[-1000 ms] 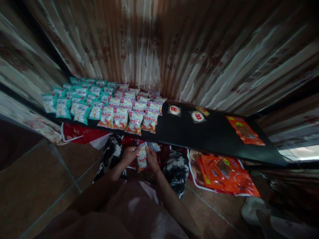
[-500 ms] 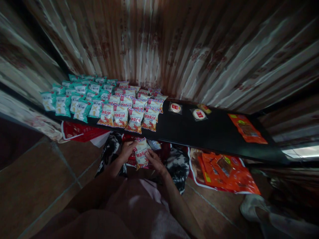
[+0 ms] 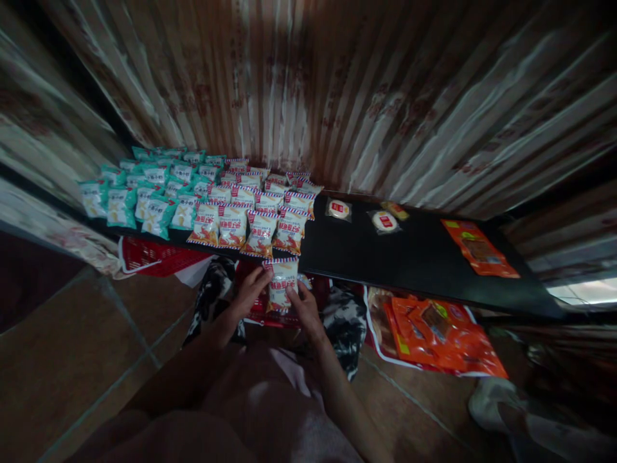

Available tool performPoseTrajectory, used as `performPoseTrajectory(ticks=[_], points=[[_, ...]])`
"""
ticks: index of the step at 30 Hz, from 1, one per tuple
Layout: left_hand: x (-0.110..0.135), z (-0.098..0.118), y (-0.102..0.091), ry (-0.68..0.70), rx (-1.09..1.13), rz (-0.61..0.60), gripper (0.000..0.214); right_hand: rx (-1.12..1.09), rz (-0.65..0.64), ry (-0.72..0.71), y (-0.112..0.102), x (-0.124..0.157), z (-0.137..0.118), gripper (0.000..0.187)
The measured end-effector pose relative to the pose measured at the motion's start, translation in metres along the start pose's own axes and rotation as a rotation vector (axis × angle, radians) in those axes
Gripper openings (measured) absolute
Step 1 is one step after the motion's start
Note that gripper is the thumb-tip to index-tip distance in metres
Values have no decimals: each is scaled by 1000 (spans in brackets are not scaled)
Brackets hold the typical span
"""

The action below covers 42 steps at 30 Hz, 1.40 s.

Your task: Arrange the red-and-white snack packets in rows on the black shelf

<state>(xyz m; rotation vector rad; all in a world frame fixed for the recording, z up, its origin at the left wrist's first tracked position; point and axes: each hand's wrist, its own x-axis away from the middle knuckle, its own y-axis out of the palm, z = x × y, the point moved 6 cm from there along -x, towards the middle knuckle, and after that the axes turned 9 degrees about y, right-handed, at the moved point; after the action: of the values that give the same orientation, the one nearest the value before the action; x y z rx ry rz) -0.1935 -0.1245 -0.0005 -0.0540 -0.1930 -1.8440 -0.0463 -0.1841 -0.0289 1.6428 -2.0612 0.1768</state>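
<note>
Between my two hands is a white-and-orange snack bag (image 3: 282, 283) with a striped top edge, its printed face turned up. My left hand (image 3: 252, 287) grips it by the upper left side. On the lower right side, my right hand (image 3: 305, 308) has its fingers and thumb on the bag. Just beyond, several matching snack bags (image 3: 260, 233) lean in rows on the black shelf (image 3: 337, 251). To their left stand rows of teal snack bags (image 3: 158, 215). Under the held bag, a red basket (image 3: 263, 316) is partly hidden.
Two round white packets (image 3: 338, 209) and a small yellow packet (image 3: 395, 210) lie on the shelf, with an orange packet (image 3: 479, 247) farther right. Below sits a basket of orange packets (image 3: 438, 331). Another red basket (image 3: 142, 254) is at left. A person's shoe (image 3: 489, 402) shows at lower right.
Both hands have moved the snack bag slightly up and to the right, closer to the shelf's front edge. It now sits straighter, with its striped top level.
</note>
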Motion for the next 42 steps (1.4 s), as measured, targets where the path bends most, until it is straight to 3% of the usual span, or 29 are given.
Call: performPoseTrajectory(ticks=[4, 8, 13, 25, 33, 42], points=[[12, -2, 21, -13, 44, -91, 53, 45, 74, -54, -3, -1, -6, 52], [17, 2, 28, 0, 5, -16, 54, 90, 71, -103, 0, 5, -16, 52], [18, 3, 31, -35, -14, 59, 53, 38, 24, -66, 0, 11, -16, 57], [13, 5, 24, 6, -217, 227, 46, -60, -48, 25, -3, 20, -5, 67], [11, 9, 20, -4, -303, 259, 46, -125, -66, 87, 4, 29, -6, 79], [11, 11, 18, -21, -311, 244, 54, -139, -83, 81, 8, 36, -17, 79]])
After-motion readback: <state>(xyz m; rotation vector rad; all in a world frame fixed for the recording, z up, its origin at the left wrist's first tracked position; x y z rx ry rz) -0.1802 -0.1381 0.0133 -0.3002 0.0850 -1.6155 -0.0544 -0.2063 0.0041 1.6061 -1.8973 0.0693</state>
